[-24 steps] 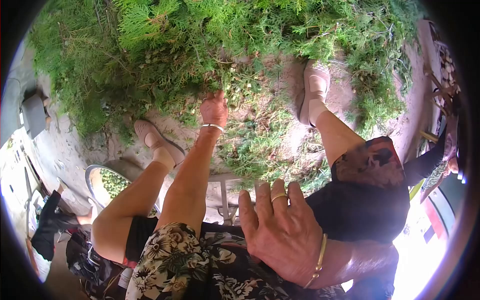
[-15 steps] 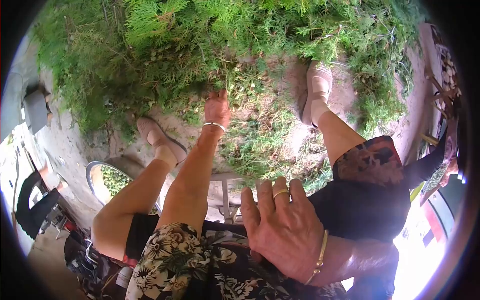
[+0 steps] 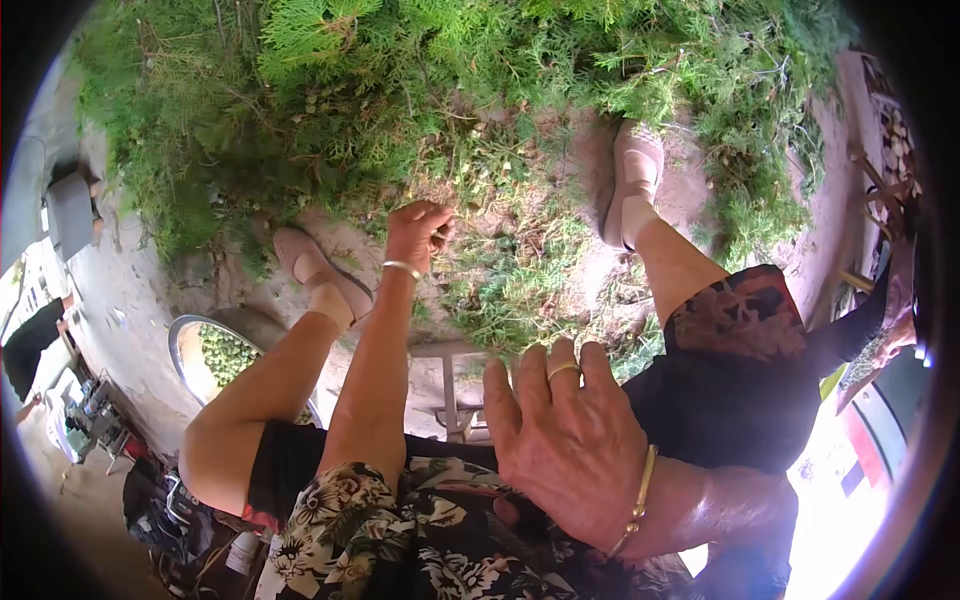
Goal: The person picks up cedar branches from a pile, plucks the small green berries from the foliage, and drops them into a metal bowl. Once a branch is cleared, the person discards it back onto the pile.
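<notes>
My left hand [image 3: 418, 236], with a silver bracelet at the wrist, is closed above the ground, its fingers curled around something small I cannot make out. Leafy green cut branches [image 3: 350, 130] lie just beyond it, and loose sprigs [image 3: 510, 290] are scattered on the soil to its right. Nearer my body, my right hand [image 3: 570, 440] is palm down with its fingers stretched out, wearing a ring and a gold bracelet. No object shows in it.
My shoes [image 3: 640, 165] stand on either side of the sprigs. A round container [image 3: 185, 350] holding small green pieces sits left of my leg, and a metal frame [image 3: 450, 390] is below. At the far left edge, part of another person [image 3: 35, 345] shows.
My left hand has drawn back from the branches toward my body and slightly left. My right hand has barely moved. More of the person at the left edge is visible.
</notes>
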Demonstrator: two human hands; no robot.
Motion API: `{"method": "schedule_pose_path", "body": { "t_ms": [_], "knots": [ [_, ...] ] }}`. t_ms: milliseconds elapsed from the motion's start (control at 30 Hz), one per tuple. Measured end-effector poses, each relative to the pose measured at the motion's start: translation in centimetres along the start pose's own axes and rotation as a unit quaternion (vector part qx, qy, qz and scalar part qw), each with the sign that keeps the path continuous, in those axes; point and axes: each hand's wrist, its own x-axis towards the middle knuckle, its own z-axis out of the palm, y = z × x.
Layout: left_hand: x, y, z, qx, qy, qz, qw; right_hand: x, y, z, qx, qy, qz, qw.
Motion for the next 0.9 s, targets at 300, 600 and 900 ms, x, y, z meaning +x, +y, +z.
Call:
{"method": "schedule_pose_path", "body": {
  "t_ms": [300,600,900],
  "knots": [
    [4.2,-6.3,3.5,0.609,0.048,0.301,0.733,-0.1,0.4,0.1,0.001,0.032,0.012,0.999],
    [3.0,-5.9,-5.8,0.213,0.264,0.189,0.921,-0.5,0.2,0.2,0.015,0.034,-0.007,0.999],
    [6.3,-5.4,-8.1,0.503,0.325,0.21,0.773,-0.1,0.3,0.0,0.019,0.042,-0.001,0.999]
  ]
}}
